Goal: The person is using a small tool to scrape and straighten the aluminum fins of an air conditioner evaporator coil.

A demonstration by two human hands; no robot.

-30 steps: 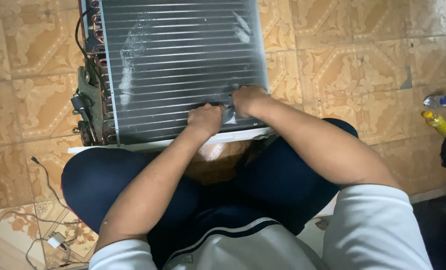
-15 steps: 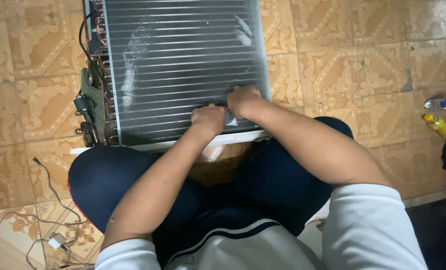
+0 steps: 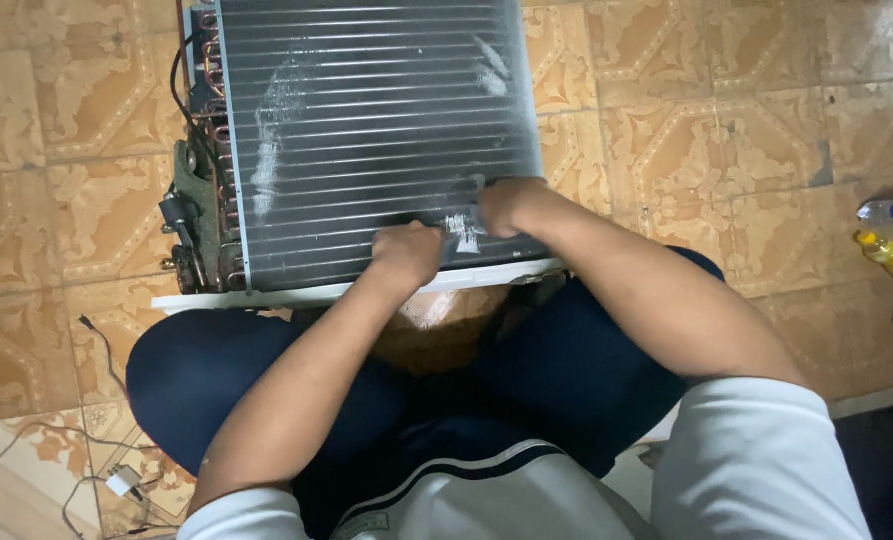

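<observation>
Far left of both hands, loose wires trail over the tiled floor. The finned coil lies flat against the person's crossed legs, probably so the near edge is within easy reach. The left hand is clenched, knuckles pressing the fins near the white base rim. Just beside it, the right hand curls on the fins; between them sits a whitish scuffed patch. Well right lies a yellow bottle.

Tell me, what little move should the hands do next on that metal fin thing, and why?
Probably slide both hands sideways along the finned coil. The left hand and right hand press side by side near its lower edge, at a pale patch, while other pale smears sit untouched farther up.
</observation>
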